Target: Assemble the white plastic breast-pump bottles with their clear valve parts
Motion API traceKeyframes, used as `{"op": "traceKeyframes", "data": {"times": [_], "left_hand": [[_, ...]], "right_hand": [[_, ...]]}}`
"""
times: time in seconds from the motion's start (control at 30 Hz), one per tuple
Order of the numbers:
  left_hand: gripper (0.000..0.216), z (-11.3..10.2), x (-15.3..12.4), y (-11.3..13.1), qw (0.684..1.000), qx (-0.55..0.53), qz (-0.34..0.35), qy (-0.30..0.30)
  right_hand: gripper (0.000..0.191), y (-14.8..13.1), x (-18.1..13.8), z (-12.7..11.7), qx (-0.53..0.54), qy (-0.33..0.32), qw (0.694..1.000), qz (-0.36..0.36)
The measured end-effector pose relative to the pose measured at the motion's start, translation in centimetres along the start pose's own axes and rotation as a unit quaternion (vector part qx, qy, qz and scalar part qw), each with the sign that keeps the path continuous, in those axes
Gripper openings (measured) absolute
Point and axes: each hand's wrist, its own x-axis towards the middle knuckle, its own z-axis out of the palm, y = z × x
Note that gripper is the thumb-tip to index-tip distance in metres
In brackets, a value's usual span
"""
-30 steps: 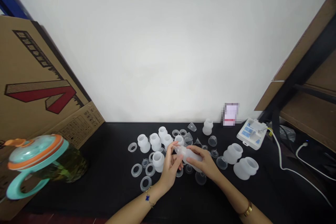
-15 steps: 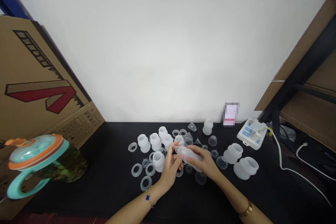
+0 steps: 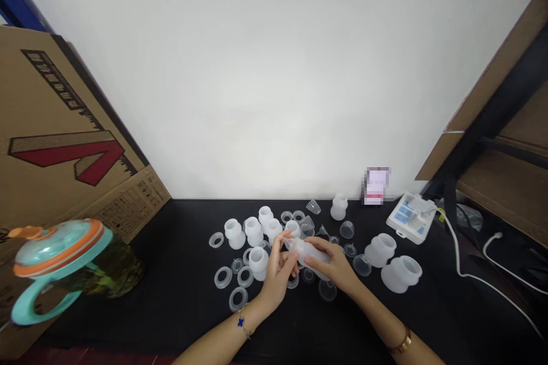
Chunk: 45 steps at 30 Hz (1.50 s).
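Note:
Between my hands lies a translucent white baby bottle (image 3: 313, 252), tilted, its neck end toward the left. My right hand (image 3: 336, 266) is closed around its body. At the neck end, the fingers of my left hand (image 3: 278, 271) pinch a clear teat-like piece (image 3: 291, 243); its exact fit on the bottle is partly hidden by the fingers. Just left of my left hand stands an open white bottle (image 3: 258, 263). Collar rings, such as one ring (image 3: 238, 299), and clear teats, such as one teat (image 3: 327, 290), lie around both hands.
More open bottles (image 3: 253, 232) stand at the back left, and two wider ones (image 3: 401, 274) at the right. A white power strip (image 3: 411, 218) with a cable (image 3: 457, 256) sits at the right. A large teal-lidded jug (image 3: 64, 245) and a cardboard box (image 3: 64, 125) flank the left side.

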Motion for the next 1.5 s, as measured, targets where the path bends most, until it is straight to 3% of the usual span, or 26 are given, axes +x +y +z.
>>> {"op": "traceKeyframes", "data": {"times": [1.5], "left_hand": [[0.051,0.0,0.1,0.0,1.0,0.011,-0.016,-0.014]], "right_hand": [[0.043,0.1,0.0,0.0,0.002,0.006,1.0,-0.001]]}}
